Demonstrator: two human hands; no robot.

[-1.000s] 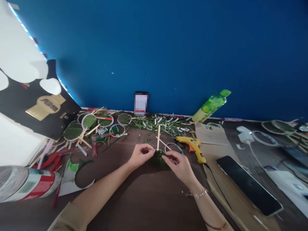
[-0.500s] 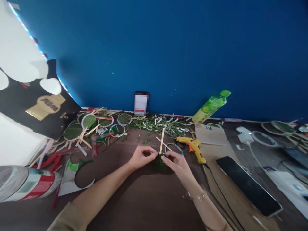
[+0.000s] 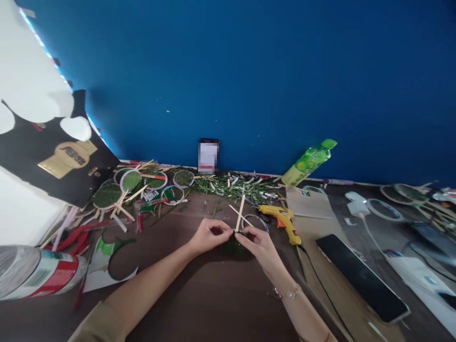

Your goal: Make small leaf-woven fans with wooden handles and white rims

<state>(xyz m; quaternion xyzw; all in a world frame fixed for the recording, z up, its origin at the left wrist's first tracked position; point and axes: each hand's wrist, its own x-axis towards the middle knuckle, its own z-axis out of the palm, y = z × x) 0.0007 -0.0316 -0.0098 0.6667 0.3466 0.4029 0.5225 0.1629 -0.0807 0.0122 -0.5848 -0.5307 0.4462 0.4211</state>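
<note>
In the head view, a small dark green round fan (image 3: 234,247) with a pale wooden stick (image 3: 241,211) pointing away from me is between my hands. My left hand (image 3: 211,236) pinches its far rim just left of the stick, thumb against forefinger. On the other side of the stick, my right hand (image 3: 257,241) is closed on the same rim. A thin pale strip (image 3: 237,212) crosses behind the stick; whether my right fingers touch it I cannot tell. Just beyond my right hand lies a white-blue ring (image 3: 260,220).
A yellow glue gun (image 3: 281,219) with its cord lies right of my hands, near a black phone (image 3: 363,275) on cardboard. Green and white clippings (image 3: 235,184) line the wall beside a leaning green bottle (image 3: 308,164). Finished-looking round fans (image 3: 131,180) and a plastic jar (image 3: 46,273) are left.
The view has shifted slightly, so the surroundings sit a little lower. Both hands stay pinched at the fan's rim, and the stick leans slightly more to the right.
</note>
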